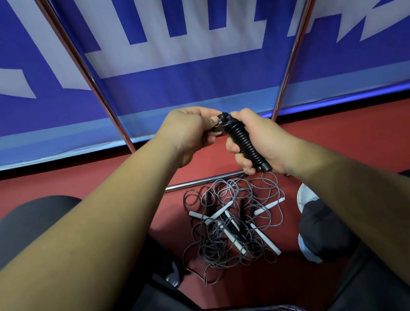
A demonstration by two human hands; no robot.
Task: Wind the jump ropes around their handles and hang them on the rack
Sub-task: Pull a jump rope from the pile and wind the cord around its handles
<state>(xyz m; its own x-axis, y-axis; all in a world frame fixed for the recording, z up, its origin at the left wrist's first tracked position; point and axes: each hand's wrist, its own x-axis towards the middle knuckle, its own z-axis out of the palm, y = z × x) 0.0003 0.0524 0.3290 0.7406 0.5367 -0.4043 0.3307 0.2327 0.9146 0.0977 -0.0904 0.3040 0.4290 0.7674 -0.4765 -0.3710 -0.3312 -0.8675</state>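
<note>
jump rope [243, 140] coiled black round its handles, gripped whole in right hand [263, 144], held up over floor [355, 138]; top end pinched by left hand [187, 134]. risks springing loose on a slack pinch, dropping into tangled pile [236, 228] below.

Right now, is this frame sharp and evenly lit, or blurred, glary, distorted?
Head view: wide-angle distortion splays the rack poles outward; glare streaks their chrome; the banner looks soft; the wound rope and floor pile read sharp; lighting even.
</note>
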